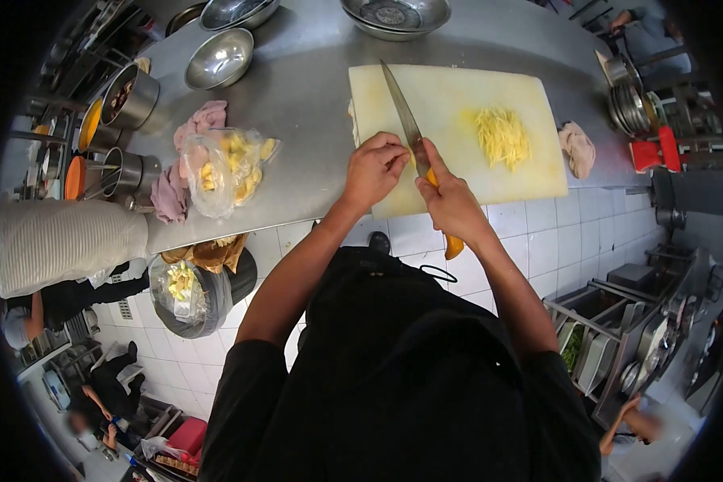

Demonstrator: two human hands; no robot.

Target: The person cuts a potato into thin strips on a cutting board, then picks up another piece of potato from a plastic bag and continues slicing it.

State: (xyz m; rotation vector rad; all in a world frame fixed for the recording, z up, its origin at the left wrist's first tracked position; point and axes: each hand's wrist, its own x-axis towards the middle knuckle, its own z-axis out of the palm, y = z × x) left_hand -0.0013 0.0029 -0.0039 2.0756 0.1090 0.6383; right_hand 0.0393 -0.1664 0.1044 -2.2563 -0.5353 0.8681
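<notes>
My right hand (455, 207) is wrapped around the yellow handle of a kitchen knife (402, 106). Its long blade points away from me over the white cutting board (450, 88). Close to the blade's left side, my left hand (375, 170) has thumb and fingertips pinched together; whatever they may hold is too small to make out. On the right half of the board lies a heap of thin pale-yellow shreds (502, 139). A clear plastic bag (217, 178) with yellow peeled pieces rests on the steel table, left of my hands.
Metal bowls (219, 59) stand along the table's far side. Pink cloths (169, 193) lie by the bag, another cloth (577, 149) beside the board. Below the table edge is a lined bin (189, 309) with scraps. Stacked lids (68, 245) sit left. Other people are in the background.
</notes>
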